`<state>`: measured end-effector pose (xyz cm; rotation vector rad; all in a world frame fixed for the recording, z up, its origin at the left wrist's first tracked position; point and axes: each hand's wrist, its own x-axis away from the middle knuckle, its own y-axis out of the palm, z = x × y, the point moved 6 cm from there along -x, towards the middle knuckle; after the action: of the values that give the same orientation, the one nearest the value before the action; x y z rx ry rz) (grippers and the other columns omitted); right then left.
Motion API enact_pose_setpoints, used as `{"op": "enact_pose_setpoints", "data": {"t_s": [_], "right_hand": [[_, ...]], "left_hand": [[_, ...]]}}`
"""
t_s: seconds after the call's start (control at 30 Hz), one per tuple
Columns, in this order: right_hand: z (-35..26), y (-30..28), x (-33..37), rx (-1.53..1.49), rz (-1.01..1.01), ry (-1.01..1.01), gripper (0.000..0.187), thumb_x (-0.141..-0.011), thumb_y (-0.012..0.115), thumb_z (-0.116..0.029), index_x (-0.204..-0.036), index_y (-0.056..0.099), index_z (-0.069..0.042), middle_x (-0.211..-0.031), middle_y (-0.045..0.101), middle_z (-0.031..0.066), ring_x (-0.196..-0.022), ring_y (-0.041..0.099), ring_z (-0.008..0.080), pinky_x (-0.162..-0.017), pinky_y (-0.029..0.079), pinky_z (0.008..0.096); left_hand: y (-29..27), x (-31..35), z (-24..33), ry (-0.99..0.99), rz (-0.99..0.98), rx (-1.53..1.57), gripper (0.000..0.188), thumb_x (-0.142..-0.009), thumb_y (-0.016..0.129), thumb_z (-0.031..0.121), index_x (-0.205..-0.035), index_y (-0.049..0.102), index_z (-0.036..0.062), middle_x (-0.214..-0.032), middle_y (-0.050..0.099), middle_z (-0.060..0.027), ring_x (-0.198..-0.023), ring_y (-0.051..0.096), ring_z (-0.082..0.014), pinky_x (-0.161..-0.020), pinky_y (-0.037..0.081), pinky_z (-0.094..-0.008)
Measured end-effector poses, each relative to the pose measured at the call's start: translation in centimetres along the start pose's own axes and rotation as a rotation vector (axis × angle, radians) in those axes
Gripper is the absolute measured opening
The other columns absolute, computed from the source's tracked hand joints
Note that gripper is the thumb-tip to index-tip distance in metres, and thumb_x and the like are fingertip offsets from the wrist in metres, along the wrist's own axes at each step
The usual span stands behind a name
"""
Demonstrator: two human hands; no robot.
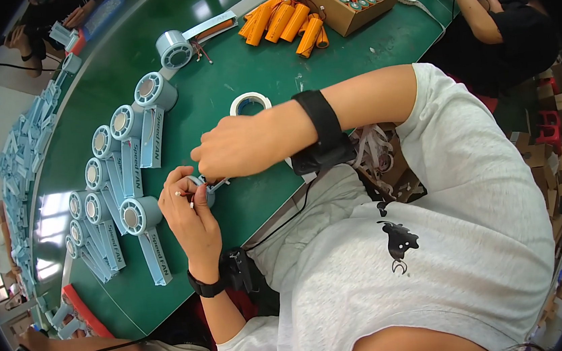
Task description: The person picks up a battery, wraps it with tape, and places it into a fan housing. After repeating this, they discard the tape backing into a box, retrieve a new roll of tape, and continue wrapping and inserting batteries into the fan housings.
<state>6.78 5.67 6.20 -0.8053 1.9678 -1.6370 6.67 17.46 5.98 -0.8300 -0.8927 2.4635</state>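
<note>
The left hand (189,217) is curled round a small blue fan (211,197), but from far away I can't tell how the right hand (238,147) grips, as its fingertips are hidden. I think the fan could twist or slip if the left fingers go loose while the right ones push; a swing toward 9 o'clock could bump another fan (140,215). The held one sits at the left hand's 2 o'clock, the right hand's 7 o'clock
</note>
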Motion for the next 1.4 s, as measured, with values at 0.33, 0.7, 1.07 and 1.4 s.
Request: {"op": "enact_pose_setpoints", "data": {"t_s": [0.33,0.7,1.07,1.4], "right_hand": [[3.6,0.7,0.6,-0.959,0.098,0.204,0.024,-0.070,0.061,0.000,-0.094,0.059,-0.001,-0.088,0.062,0.0094,-0.077,0.061,0.0200,-0.069,0.048,0.0322],[14.7,-6.7,19.7,-0.179,0.536,1.033,0.025,-0.078,0.062,-0.021,-0.088,0.060,0.002,-0.074,0.063,0.0152,-0.071,0.064,0.0272,-0.065,0.050,0.0352],[14.1,-1.1,18.1,-0.247,0.694,1.398,0.034,-0.077,0.065,-0.025,-0.087,0.052,0.005,-0.073,0.059,0.0197,-0.070,0.060,0.0375,-0.062,0.049,0.0453],[10.8,0.6,18.9,-0.273,0.882,1.095,0.034,-0.065,0.063,-0.003,-0.094,0.047,0.003,-0.087,0.049,0.0208,-0.086,0.055,0.0358,-0.072,0.046,0.0401]], "left_hand": [[-0.9,-1.3,1.4,-0.082,-0.189,-0.085,0.053,-0.064,0.066,-0.007,-0.113,0.048,0.0011,-0.114,0.048,-0.0154,-0.099,0.046,-0.0332,-0.090,0.036,-0.0402],[-2.9,-29.6,-14.1,0.206,-0.117,-0.355,0.051,-0.063,0.070,0.003,-0.109,0.048,0.0009,-0.097,0.058,-0.0147,-0.086,0.057,-0.0288,-0.077,0.044,-0.0347],[9.2,-27.6,-5.2,0.389,-0.642,-0.766,0.083,-0.053,0.079,0.023,-0.125,0.042,0.0072,-0.121,0.051,-0.0160,-0.119,0.041,-0.0339,-0.097,0.032,-0.0428],[6.8,-28.7,-3.5,0.471,-0.110,-0.936,0.067,-0.054,0.080,0.023,-0.111,0.051,0.0044,-0.104,0.056,-0.0135,-0.106,0.045,-0.0360,-0.087,0.037,-0.0455]]}}
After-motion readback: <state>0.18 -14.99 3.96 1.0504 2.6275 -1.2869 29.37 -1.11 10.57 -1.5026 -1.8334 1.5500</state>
